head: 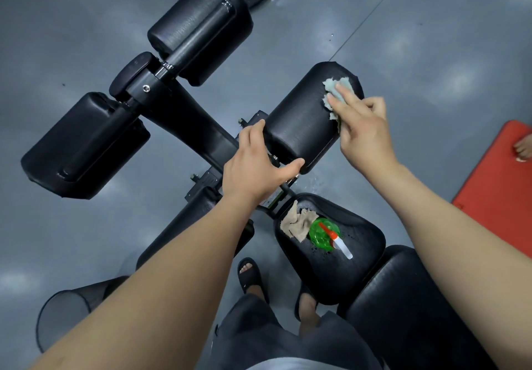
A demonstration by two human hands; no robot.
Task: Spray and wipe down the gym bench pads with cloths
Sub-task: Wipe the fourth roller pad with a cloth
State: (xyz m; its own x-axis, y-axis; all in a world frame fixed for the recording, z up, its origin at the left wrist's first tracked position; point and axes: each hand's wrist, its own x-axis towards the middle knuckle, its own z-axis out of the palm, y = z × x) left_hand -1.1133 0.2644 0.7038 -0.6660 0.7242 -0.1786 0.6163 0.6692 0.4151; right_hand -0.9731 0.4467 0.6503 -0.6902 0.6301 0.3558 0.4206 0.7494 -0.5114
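Observation:
A black roller pad point(299, 119) sticks out from the bench frame at the centre. My left hand point(256, 165) grips its near end, thumb under the edge. My right hand point(362, 130) presses a pale blue-grey cloth point(336, 87) flat against the pad's far right end with straight fingers. Below, on the black seat pad point(359, 248), lies a crumpled beige cloth point(296, 222) beside a green spray bottle point(324, 233) with an orange and white nozzle. Droplets speckle the seat around the bottle.
More black roller pads lie at the left point(83, 145) and the top point(198, 27) on the frame. A black mesh bin point(66, 315) stands at the lower left. An orange mat point(501, 179) with another person's foot is on the right. Grey floor surrounds everything.

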